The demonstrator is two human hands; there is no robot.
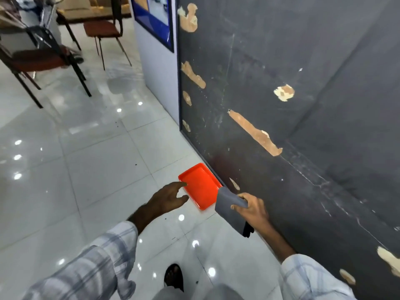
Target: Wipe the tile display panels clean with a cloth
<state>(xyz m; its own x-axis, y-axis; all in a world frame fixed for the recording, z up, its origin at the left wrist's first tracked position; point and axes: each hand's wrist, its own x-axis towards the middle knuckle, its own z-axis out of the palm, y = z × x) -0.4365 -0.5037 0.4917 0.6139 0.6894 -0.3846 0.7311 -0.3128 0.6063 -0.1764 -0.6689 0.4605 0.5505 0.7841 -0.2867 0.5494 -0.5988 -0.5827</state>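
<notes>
While R hand (253, 210) grips a limp grey cloth (228, 207), L hand (166, 200) hangs open.

I see a tile showroom: glossy white floor tiles (104, 161), a tall dark display panel (303, 105), waiting chairs (43, 57) behind.

Both arms stretch forward and down, each in a pale checked sleeve that leaves the forearm bare. The left hand (171, 198) is palm down, with its fingers loosely spread and straight and nothing in it. The right hand (252, 210) grips a grey cloth (231, 211), fingers curled round its fold.
</notes>
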